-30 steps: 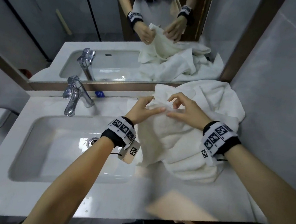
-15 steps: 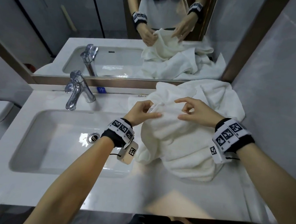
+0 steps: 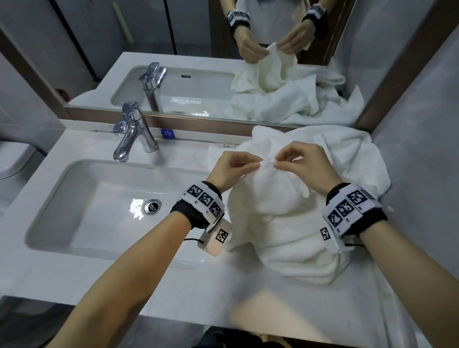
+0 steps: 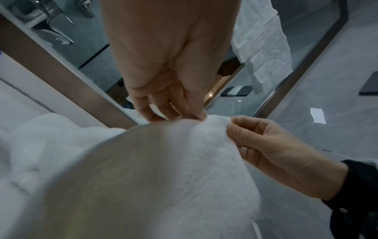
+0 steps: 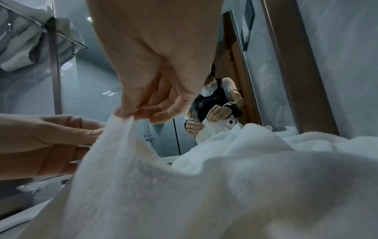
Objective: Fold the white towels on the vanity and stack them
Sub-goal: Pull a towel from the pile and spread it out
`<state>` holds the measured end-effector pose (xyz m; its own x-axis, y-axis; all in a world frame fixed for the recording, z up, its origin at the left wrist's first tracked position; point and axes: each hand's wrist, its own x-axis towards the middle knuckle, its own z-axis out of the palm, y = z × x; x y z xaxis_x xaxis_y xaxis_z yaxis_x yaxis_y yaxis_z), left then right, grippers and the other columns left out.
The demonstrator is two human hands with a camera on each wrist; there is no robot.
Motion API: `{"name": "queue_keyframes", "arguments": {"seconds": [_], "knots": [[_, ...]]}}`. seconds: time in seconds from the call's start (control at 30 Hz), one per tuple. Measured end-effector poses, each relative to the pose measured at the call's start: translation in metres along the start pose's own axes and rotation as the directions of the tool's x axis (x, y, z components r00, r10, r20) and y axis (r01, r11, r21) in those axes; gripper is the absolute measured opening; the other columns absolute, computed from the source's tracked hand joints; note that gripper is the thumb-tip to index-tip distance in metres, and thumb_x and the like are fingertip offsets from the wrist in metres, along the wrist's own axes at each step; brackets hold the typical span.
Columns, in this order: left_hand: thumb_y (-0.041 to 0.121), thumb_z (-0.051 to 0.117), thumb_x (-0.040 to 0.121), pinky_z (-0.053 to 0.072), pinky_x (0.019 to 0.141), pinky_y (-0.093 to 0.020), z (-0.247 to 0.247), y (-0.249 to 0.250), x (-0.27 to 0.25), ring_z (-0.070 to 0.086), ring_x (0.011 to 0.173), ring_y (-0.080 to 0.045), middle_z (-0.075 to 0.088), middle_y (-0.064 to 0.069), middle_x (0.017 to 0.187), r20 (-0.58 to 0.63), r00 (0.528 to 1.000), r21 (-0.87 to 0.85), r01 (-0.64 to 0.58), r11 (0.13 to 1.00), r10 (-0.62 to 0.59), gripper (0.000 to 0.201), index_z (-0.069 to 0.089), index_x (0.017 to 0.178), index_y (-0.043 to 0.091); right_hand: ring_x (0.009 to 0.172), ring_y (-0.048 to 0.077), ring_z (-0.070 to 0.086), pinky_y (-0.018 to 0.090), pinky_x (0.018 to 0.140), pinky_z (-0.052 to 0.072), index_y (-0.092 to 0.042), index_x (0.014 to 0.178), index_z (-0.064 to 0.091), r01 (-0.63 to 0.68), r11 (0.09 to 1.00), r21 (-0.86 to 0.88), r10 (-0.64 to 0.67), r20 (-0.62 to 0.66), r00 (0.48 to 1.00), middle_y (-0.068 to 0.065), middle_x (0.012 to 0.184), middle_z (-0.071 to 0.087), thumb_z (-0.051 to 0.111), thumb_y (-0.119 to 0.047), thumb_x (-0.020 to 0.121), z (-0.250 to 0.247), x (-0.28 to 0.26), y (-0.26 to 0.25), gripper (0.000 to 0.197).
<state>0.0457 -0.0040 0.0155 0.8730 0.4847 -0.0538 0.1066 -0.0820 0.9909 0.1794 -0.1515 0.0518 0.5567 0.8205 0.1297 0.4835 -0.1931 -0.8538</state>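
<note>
A: Entry, hands. Left hand (image 3: pixel 233 166) pinched the raised edge of a white towel (image 3: pixel 281 207) between thumb and curled fingers. Right hand (image 3: pixel 304 164) pinched the same edge just beside it; the fingertips of the two hands sat close together, a short strip of cloth between them.

B: Confirmed on the wrist views?

A: Yes. Left wrist view showed the left hand's fingers (image 4: pixel 196 111) closed on the hem, with the right hand gripping from the side. Right wrist view showed the right hand's fingers (image 5: pixel 124 113) nipping a fold.

B: Towel location?

A: Lifted at its top, the rest draped down onto a crumpled heap of white towels (image 3: pixel 352 155) on the vanity top (image 3: pixel 210 293), at the right, against the wall and the mirror (image 3: pixel 180 41).

B: Containers?

A: One, the sink basin (image 3: pixel 99 217), left of the heap. It held only its metal drain (image 3: pixel 152 206); whether any water stood in it could not be told. Faucet (image 3: pixel 133 132) stood behind the basin. No towel lay in the basin.
</note>
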Motion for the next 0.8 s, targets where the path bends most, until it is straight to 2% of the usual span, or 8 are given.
{"name": "queue_keyframes", "arguments": {"seconds": [0.1, 0.2, 0.33, 0.47, 0.53, 0.6, 0.7, 0.8], "knots": [[0.004, 0.062, 0.088, 0.051, 0.073, -0.014, 0.000, -0.007, -0.002, 0.064, 0.071, 0.004, 0.069, 0.002, 0.083, -0.006, 1.000, -0.007, 0.017, 1.000, -0.017, 0.016, 0.069, 0.102, 0.001, 0.083, 0.006, 0.059, 0.023, 0.077, 0.048, -0.012, 0.085, 0.067, -0.006, 1.000, -0.025, 0.008, 0.087, 0.996, -0.009, 0.084, 0.063, 0.074, -0.012, 0.078, 0.008, -0.004, 0.004, 0.010], [0.000, 0.062, 0.087, 0.051, 0.066, -0.014, 0.001, -0.009, -0.004, 0.064, 0.064, 0.001, 0.071, 0.007, 0.073, -0.033, 0.999, -0.079, 0.020, 0.997, -0.022, 0.016, 0.067, 0.101, 0.000, 0.100, 0.013, 0.057, 0.025, 0.087, 0.049, -0.010, 0.096, 0.062, -0.050, 0.999, -0.005, 0.050, 0.087, 0.995, -0.004, 0.098, 0.058, 0.067, -0.016, 0.085, 0.017, -0.005, 0.007, 0.013], [-0.001, 0.066, 0.083, 0.046, 0.056, -0.018, 0.006, -0.006, -0.009, 0.055, 0.051, -0.003, 0.069, 0.006, 0.068, -0.103, 0.994, -0.145, 0.025, 0.989, -0.040, 0.017, 0.061, 0.092, 0.012, 0.086, 0.014, 0.060, 0.025, 0.082, 0.048, -0.012, 0.093, 0.053, -0.110, 0.990, 0.093, 0.098, 0.122, 0.988, 0.002, 0.088, 0.063, 0.066, -0.014, 0.087, 0.025, -0.006, 0.006, 0.015], [0.007, 0.068, 0.084, 0.046, 0.060, -0.016, 0.007, -0.006, -0.013, 0.058, 0.063, -0.004, 0.063, -0.004, 0.079, -0.098, 0.995, -0.116, -0.017, 0.993, 0.005, 0.021, 0.049, 0.084, 0.017, 0.079, 0.015, 0.059, 0.024, 0.078, 0.047, -0.013, 0.099, 0.051, -0.109, 0.990, 0.094, 0.101, 0.086, 0.991, 0.005, 0.082, 0.065, 0.068, -0.011, 0.084, 0.019, -0.005, 0.002, 0.022], [0.011, 0.066, 0.086, 0.040, 0.059, -0.017, 0.006, -0.005, -0.012, 0.054, 0.066, -0.011, 0.055, -0.011, 0.080, 0.030, 0.999, -0.020, -0.043, 0.999, 0.044, 0.023, 0.044, 0.081, 0.017, 0.077, 0.010, 0.058, 0.013, 0.074, 0.046, -0.012, 0.101, 0.051, -0.085, 0.988, 0.129, 0.076, 0.070, 0.995, 0.008, 0.087, 0.062, 0.065, -0.006, 0.085, 0.011, -0.004, -0.003, 0.021], [0.018, 0.067, 0.086, 0.041, 0.060, -0.019, 0.004, -0.004, -0.011, 0.056, 0.075, -0.014, 0.059, -0.012, 0.084, 0.146, 0.986, 0.145, -0.105, 0.984, 0.084, 0.021, 0.047, 0.085, 0.011, 0.079, 0.001, 0.057, 0.009, 0.073, 0.045, -0.013, 0.101, 0.052, -0.039, 0.989, 0.143, 0.035, 0.031, 0.999, 0.008, 0.094, 0.060, 0.062, -0.004, 0.087, -0.004, -0.002, -0.011, 0.019], [0.025, 0.065, 0.088, 0.048, 0.081, -0.031, 0.004, -0.008, -0.007, 0.059, 0.094, -0.019, 0.063, -0.008, 0.101, 0.241, 0.960, 0.421, -0.236, 0.876, 0.143, 0.027, 0.056, 0.105, 0.007, 0.079, -0.011, 0.055, 0.006, 0.074, 0.043, -0.016, 0.102, 0.052, 0.034, 0.991, 0.128, -0.027, -0.055, 0.998, -0.004, 0.094, 0.059, 0.060, -0.003, 0.088, -0.035, -0.002, -0.023, 0.021], [0.031, 0.064, 0.087, 0.044, 0.084, -0.034, 0.010, -0.006, 0.001, 0.056, 0.098, -0.027, 0.062, -0.014, 0.103, 0.258, 0.962, 0.632, -0.235, 0.738, 0.086, 0.033, 0.060, 0.110, 0.008, 0.084, -0.009, 0.056, 0.007, 0.077, 0.044, -0.018, 0.104, 0.052, 0.056, 0.993, 0.103, -0.039, -0.158, 0.987, -0.015, 0.097, 0.059, 0.060, -0.006, 0.089, -0.067, -0.006, -0.029, 0.022]]}}
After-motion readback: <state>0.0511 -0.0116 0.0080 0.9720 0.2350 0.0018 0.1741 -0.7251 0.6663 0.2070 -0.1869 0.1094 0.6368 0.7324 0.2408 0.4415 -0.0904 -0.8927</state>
